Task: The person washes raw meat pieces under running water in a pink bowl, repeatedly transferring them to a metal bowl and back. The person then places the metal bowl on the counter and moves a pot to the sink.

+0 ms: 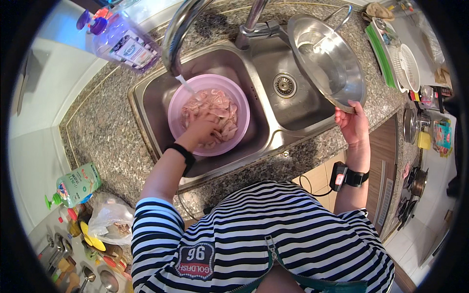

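My left hand (pixel 203 131) is down in a light purple plastic basin (pixel 242 110), among wet pieces of raw meat (pixel 220 105). Its fingertips are partly hidden by the meat, so I cannot tell whether they grip a piece. The basin stands in the left sink compartment (pixel 253 135). A stream of water (pixel 186 84) runs into it from the curved metal faucet (pixel 171 47). With my right hand (pixel 352 124) I grip the near rim of a large stainless steel bowl (pixel 344 69). The bowl is tilted, partly above the right sink compartment (pixel 304 113).
Behind the sink stands a purple pump bottle (pixel 128 47). A green pump bottle (pixel 78 185) and a plastic bag (pixel 111 219) are on the left. A white plastic basket (pixel 406 67) is at the right. The faucet's base (pixel 256 33) rises behind the sink divider.
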